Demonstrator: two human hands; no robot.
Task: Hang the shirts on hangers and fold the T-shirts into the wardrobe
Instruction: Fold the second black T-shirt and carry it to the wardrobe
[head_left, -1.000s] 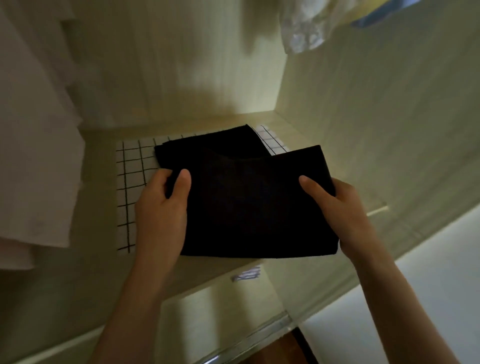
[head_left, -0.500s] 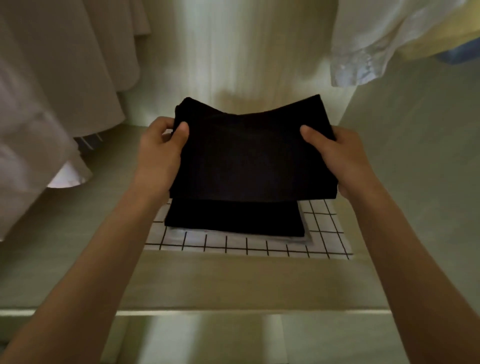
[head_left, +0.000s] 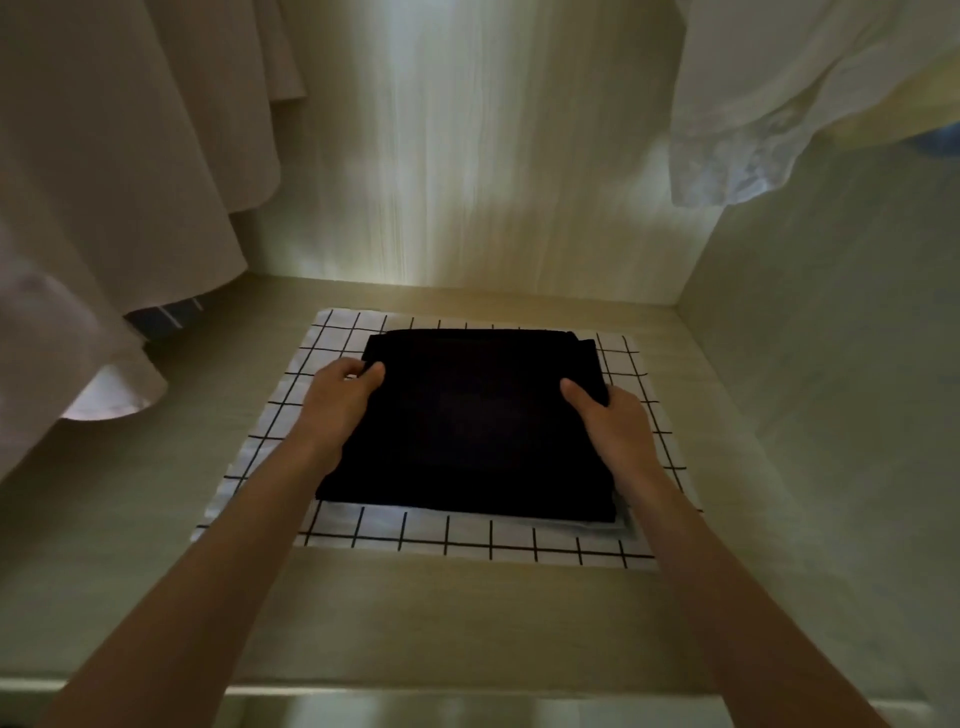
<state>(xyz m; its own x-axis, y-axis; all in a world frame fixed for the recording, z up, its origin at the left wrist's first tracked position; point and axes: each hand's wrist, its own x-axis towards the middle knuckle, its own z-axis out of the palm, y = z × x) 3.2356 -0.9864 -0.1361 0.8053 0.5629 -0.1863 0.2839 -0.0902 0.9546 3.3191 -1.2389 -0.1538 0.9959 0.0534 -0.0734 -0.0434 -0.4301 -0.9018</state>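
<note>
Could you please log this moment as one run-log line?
left hand: grips black folded T-shirt | right hand: grips it | T-shirt: on stack, checked cloth | shelf

shelf (head_left: 467, 623) front edge open, both arms reach in unobstructed; pale hanging shirts (head_left: 130, 208) crowd left side down near shelf, white garment (head_left: 753, 104) overhangs upper right, centre gap free

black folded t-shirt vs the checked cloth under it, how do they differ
The black folded T-shirt is plain and dark; the checked cloth is white with thin black grid lines. The T-shirt has the smaller outline, while the cloth's border shows on all four sides. The T-shirt is gripped at its edges by the left hand and right hand; the cloth lies flat, ungripped. Both are squared up on the wardrobe shelf.
</note>
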